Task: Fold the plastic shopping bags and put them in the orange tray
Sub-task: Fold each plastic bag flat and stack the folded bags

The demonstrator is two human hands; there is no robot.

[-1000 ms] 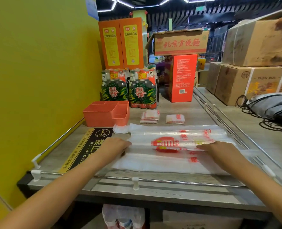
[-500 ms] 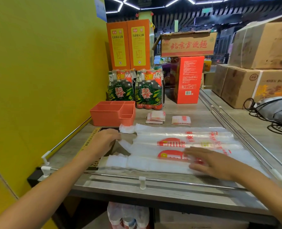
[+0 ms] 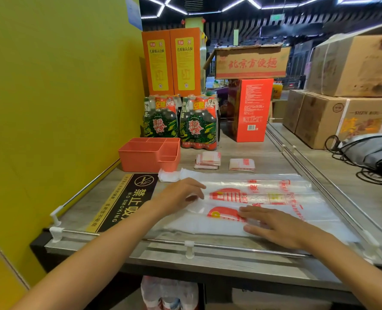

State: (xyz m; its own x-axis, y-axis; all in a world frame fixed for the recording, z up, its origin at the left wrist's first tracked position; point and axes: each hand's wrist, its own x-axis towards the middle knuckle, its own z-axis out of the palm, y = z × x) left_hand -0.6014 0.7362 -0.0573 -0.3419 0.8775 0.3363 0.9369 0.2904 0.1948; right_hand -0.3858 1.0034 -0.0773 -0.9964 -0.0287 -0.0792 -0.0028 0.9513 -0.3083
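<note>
A clear plastic shopping bag (image 3: 275, 198) with red print lies flat across the shelf, folded lengthwise into strips. My left hand (image 3: 178, 198) rests on the bag's left part with fingers spread and slightly bent. My right hand (image 3: 275, 224) presses flat on the near strip, fingers straight. Two small folded bags (image 3: 207, 161) (image 3: 241, 164) lie behind it. The orange tray (image 3: 140, 157), with several compartments, stands at the back left and looks empty from here.
Green bottle packs (image 3: 181, 124) and orange and red boxes (image 3: 250, 108) stand behind the tray. A metal rail (image 3: 207, 245) runs along the shelf's front edge. A no-smoking sign (image 3: 127, 202) lies at the left. Cardboard boxes and a grey bag with cables sit at the right.
The near layer of the bag has been unfolded toward me. My left hand moved right onto the bag. My right hand slid down to the near strip and flattened.
</note>
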